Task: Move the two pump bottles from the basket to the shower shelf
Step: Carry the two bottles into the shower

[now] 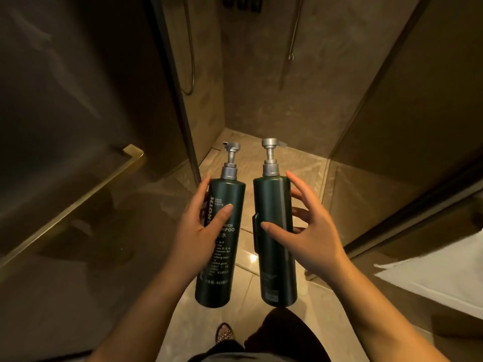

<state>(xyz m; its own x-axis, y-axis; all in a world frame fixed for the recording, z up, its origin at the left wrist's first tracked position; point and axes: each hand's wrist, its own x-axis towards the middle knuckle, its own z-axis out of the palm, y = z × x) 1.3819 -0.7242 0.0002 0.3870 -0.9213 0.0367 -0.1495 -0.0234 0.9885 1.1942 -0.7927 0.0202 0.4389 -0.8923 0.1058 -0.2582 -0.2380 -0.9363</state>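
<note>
Bottles at frame centre, shampoo bottle clasped in left hand, plain bottle in right hand; likely rigid, smooth, slippery, best gripped mid-body, not by pumps.

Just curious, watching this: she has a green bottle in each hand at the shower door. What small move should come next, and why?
Probably a step forward through the open doorway. The left hand grips the shampoo bottle and the right hand holds the second bottle, both upright and already out of the basket. No shelf is clearly in view; dark fittings sit high on the far wall, so she likely needs to get closer.
</note>
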